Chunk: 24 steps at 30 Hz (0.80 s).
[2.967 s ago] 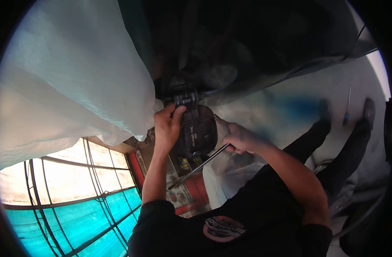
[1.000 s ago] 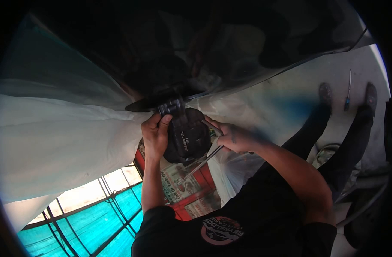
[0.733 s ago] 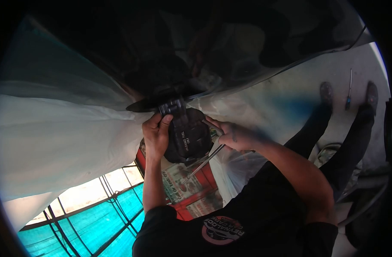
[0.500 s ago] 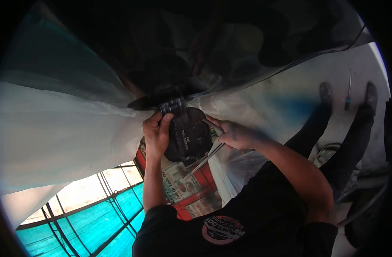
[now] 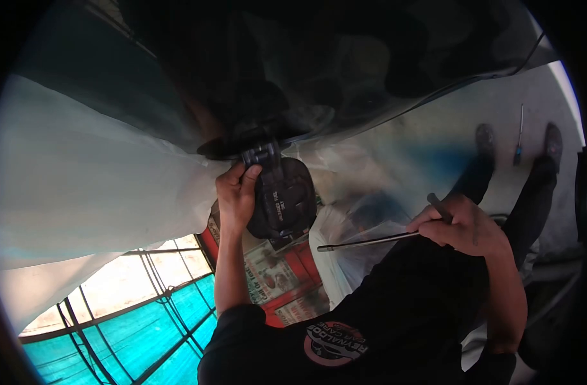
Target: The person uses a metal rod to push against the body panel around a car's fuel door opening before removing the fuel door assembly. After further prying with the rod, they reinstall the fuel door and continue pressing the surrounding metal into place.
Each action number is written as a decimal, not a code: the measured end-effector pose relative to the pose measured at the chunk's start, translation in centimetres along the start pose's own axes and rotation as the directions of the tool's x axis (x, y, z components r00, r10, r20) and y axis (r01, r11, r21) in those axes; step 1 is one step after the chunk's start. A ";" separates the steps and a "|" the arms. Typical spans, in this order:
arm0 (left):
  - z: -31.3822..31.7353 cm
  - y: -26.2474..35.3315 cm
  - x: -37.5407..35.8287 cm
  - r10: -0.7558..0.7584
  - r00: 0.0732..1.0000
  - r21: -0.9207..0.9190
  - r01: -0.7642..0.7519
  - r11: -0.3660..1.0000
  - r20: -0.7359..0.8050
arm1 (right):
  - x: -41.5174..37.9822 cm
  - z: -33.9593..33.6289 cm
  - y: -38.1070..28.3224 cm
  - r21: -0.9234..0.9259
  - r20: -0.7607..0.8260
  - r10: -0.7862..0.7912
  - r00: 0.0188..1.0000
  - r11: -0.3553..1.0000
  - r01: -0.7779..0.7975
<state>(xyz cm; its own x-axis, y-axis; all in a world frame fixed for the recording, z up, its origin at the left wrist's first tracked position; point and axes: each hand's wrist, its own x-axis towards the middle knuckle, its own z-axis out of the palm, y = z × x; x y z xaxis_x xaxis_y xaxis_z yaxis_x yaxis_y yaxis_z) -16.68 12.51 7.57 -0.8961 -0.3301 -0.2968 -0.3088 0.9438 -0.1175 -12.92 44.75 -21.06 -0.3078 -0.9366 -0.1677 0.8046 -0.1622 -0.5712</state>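
A black fuel door (image 5: 282, 205), with small lettering on its inner face, stands open from the dark car body (image 5: 351, 58). My left hand (image 5: 237, 196) grips it by the hinge arm (image 5: 261, 154), thumb on top and fingers partly hidden behind. My right hand (image 5: 457, 224) is closed round a T-handle wrench (image 5: 370, 242), held in front of my torso. The wrench's dark handle sticks out above the fist, and its long thin metal shaft points left, with the tip below and right of the fuel door, apart from it.
White translucent sheeting (image 5: 101, 186) hangs at the left, with more plastic (image 5: 354, 256) below the fuel door. A red printed banner (image 5: 280, 276) and turquoise netting (image 5: 133, 333) lie beyond. A screwdriver-like tool (image 5: 519, 138) rests on the floor between my shoes.
My right hand has drawn back from the fuel door, rightward and down toward my body, carrying the wrench. My left hand keeps its hold on the hinge arm, almost unmoved.
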 end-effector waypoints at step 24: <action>0.0 -0.5 0.0 -0.002 1.000 -0.045 0.003 0.999 0.015 | 1.0 1.9 -6.3 -0.477 -0.251 -0.745 0.619 0.651 0.591</action>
<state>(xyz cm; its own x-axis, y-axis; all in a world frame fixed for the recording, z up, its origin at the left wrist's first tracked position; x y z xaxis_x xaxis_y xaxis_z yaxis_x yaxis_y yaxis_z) -16.49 12.07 7.67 -0.8905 -0.3321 -0.3111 -0.3251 0.9427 -0.0755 -17.32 44.28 -16.10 -0.9169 -0.3808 0.1200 0.1003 -0.5106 -0.8539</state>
